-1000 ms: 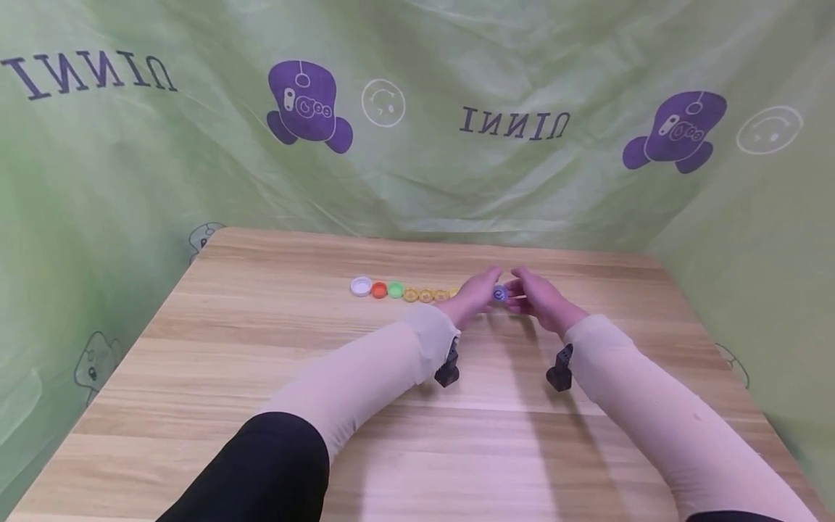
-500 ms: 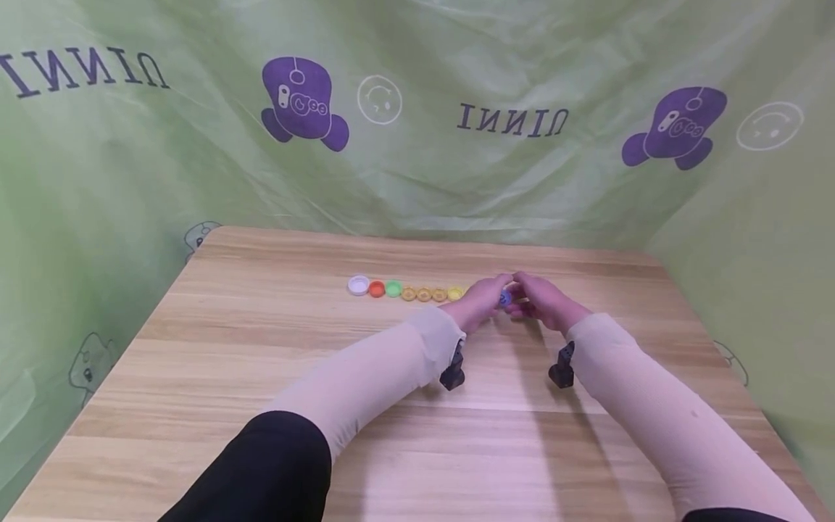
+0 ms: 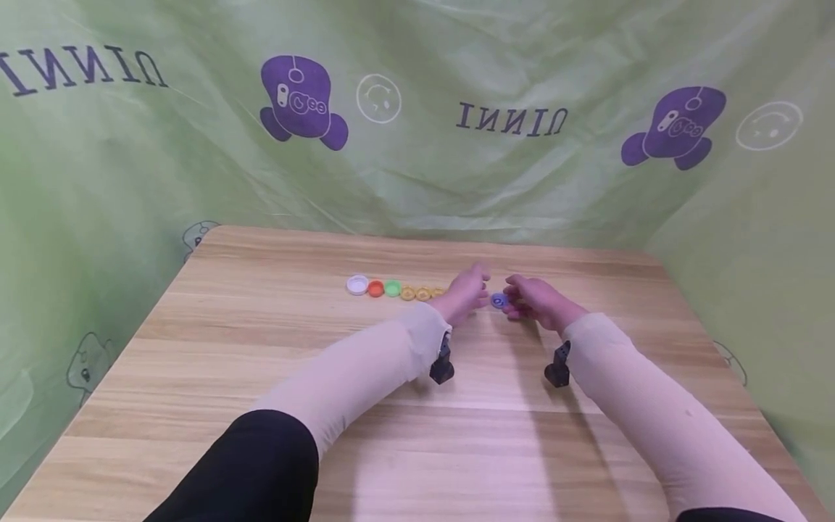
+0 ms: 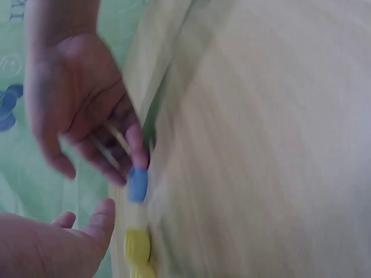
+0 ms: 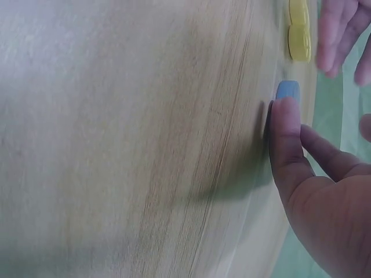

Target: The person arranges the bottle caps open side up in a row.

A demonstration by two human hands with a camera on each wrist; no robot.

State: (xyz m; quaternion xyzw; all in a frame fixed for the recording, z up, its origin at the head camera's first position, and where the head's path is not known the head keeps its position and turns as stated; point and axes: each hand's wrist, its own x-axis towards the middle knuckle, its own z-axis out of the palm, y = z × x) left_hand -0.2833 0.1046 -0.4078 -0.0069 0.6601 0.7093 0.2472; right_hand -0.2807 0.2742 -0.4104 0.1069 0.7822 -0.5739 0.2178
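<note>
A round blue cap (image 3: 499, 300) lies at the right of a row of small coloured caps in the head view. My right hand (image 3: 540, 301) is beside it with a fingertip against its right edge. The left wrist view shows that fingertip on the blue cap (image 4: 137, 185), while the right thumb stands away from it. My left hand (image 3: 464, 293), fingers extended, is just left of the blue cap and holds nothing. It hides the right end of the row in the head view. A yellow cap (image 5: 299, 43) stands near the blue one, with a gap between them.
Leftward along the row are gold caps (image 3: 423, 293), a green cap (image 3: 393, 288), a red cap (image 3: 375, 288) and a larger white cap (image 3: 356, 285). They rest on a wooden table (image 3: 274, 348). Behind it hangs a green printed curtain (image 3: 417, 181).
My left hand has moved left, away from the blue cap. The blue cap has shifted slightly left from half a second ago and now lies flatter, with my right hand still at it.
</note>
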